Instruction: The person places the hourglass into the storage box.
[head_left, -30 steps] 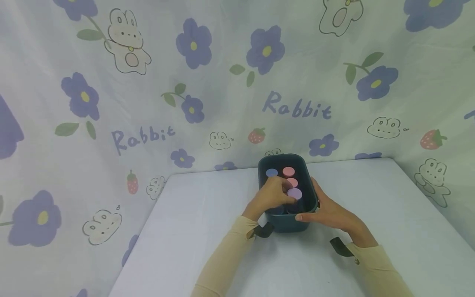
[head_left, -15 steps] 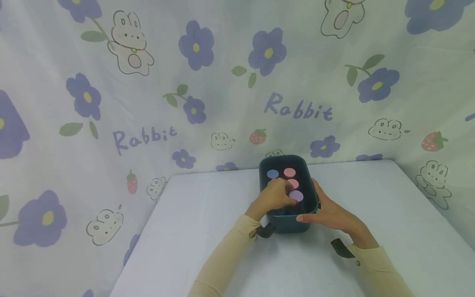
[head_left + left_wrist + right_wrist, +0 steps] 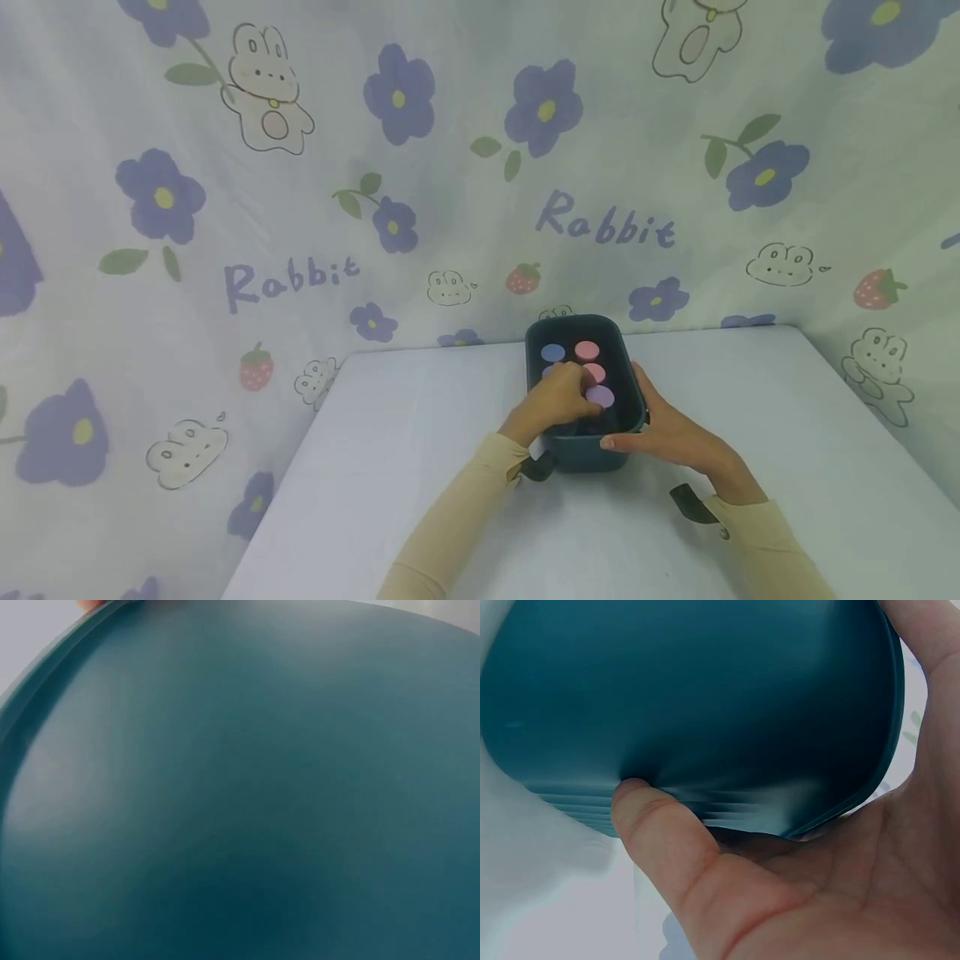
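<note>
Both forearms, in pale yellow sleeves, reach forward from the lower edge of the head view and draw toward each other. The left hand is bent down at the wrist with its fingers curled under, knuckles up; what its fingertips touch cannot be told. The right hand lies on its side, palm turned inward, fingers extended forward and the thumb pressed flat. A dark strap shows at each wrist.

The word "Rabbit" stands twice on the printed backdrop cloth — in purple letters, left and right.
</note>
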The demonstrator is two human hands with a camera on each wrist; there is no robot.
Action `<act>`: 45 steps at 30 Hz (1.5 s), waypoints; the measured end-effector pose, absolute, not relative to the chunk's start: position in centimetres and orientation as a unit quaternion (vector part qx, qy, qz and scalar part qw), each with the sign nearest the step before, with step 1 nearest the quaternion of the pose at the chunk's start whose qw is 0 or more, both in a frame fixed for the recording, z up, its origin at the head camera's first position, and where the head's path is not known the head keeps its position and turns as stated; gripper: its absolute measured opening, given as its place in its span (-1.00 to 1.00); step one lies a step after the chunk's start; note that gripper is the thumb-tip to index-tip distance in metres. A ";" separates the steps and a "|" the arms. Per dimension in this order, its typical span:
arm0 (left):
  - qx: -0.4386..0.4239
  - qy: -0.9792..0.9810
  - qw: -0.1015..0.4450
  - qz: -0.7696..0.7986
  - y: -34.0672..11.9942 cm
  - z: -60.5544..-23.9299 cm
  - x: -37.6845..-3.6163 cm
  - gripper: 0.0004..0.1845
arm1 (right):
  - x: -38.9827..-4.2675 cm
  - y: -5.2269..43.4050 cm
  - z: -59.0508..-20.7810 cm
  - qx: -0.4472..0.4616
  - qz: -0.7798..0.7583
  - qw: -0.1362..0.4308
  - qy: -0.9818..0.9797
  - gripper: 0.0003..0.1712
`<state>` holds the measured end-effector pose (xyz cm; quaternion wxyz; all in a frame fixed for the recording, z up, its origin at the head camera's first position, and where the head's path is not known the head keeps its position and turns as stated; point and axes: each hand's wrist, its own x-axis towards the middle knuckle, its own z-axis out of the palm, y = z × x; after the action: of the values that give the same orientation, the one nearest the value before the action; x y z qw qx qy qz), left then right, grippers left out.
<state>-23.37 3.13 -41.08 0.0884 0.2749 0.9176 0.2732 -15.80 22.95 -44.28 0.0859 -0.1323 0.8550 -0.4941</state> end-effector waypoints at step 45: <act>0.259 0.865 0.036 0.429 -6.0 -36.0 -21.3 -0.48 | -15.4 23.2 -44.0 -0.109 -0.486 0.107 0.861 0.52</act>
<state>-21.34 -5.96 -36.04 0.0362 0.2587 0.8648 0.4289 -15.39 23.21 -43.95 0.1072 -0.1087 0.8607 -0.4856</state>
